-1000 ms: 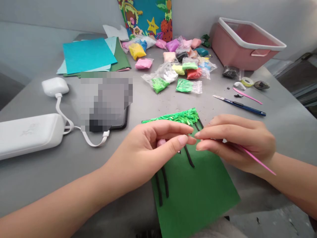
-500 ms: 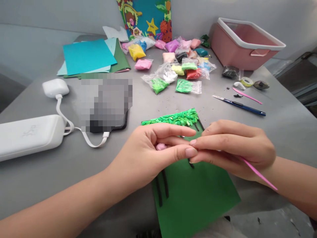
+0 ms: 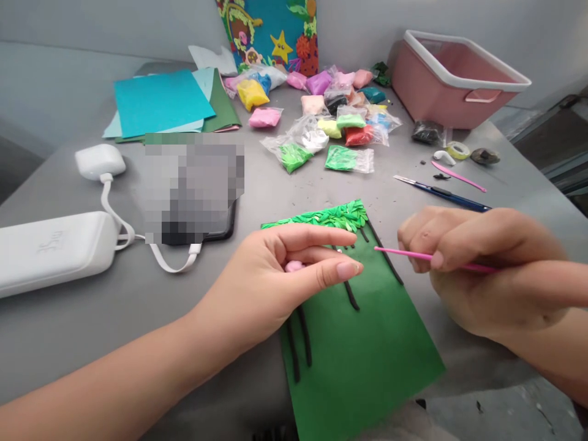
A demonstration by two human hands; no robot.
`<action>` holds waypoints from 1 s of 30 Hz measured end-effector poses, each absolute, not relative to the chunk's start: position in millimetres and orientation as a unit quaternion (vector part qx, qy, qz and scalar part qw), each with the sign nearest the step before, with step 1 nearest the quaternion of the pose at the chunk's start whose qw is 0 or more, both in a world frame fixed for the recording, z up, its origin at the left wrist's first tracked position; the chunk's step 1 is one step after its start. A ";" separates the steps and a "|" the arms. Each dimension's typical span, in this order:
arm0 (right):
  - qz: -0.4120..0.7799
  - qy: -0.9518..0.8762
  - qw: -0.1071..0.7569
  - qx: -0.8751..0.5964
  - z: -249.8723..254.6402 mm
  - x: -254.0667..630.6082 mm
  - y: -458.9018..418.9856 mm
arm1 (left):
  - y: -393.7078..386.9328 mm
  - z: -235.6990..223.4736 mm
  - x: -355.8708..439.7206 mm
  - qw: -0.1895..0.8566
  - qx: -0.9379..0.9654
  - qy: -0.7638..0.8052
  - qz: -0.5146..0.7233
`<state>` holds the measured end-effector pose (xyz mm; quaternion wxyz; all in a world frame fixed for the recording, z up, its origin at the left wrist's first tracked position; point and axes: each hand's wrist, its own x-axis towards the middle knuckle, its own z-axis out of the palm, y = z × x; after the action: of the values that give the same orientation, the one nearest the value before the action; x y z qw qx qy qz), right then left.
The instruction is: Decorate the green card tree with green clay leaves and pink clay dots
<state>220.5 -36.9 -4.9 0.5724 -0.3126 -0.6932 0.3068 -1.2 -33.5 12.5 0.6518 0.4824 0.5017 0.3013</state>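
My left hand (image 3: 280,288) is curled above the green sheet (image 3: 367,349), with a lump of pale pink clay (image 3: 294,266) held in its palm. Between its thumb tip and forefinger there is a gap. My right hand (image 3: 487,269) grips a thin pink clay tool (image 3: 404,252), its narrow tip pointing left toward my left fingertips without touching them. Leaf-like green clay (image 3: 335,214) covers the sheet's far edge. Dark clay strips (image 3: 305,337) run down from it, partly hidden behind my left hand. A tiny white speck shows just beyond my left thumb.
Several bags of coloured clay (image 3: 351,135) lie at the back, near a pink bin (image 3: 441,86). A craft knife (image 3: 441,195) and another pink tool (image 3: 459,177) rest at right. A phone (image 3: 220,229), cabled to a white power bank (image 3: 55,251), and coloured sheets (image 3: 160,101) occupy the left.
My right hand has drawn away to the right from my left fingertips and turned, so the pink tool now points left. My left hand has barely moved, still holding the pink clay.
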 end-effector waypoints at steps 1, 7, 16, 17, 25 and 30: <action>0.327 -0.709 0.551 -0.294 -5.0 224.3 -37.4 | -33.4 12.5 -1.1 0.649 0.486 0.503 0.300; 0.352 -0.779 0.449 -0.259 -5.5 235.6 -34.1 | -33.3 12.9 -1.6 0.635 0.512 0.501 0.289; 0.334 -0.793 0.443 -0.253 -4.6 229.3 -32.7 | -34.2 12.7 -2.6 0.651 0.503 0.491 0.287; 0.332 -0.792 0.444 -0.255 -5.5 229.0 -32.6 | -34.4 12.9 -2.5 0.655 0.497 0.488 0.292; 0.337 -0.773 0.473 -0.255 -10.0 224.4 -33.5 | -35.6 9.0 -3.0 0.683 0.467 0.450 0.335; 0.342 -0.773 0.478 -0.239 -8.2 224.0 -33.1 | -35.6 10.5 -1.9 0.653 0.493 0.473 0.328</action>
<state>224.0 -33.1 -8.2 0.4783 -0.2391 -0.7729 0.3416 -1.9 -35.6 10.5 0.6525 0.4930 0.4725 0.3285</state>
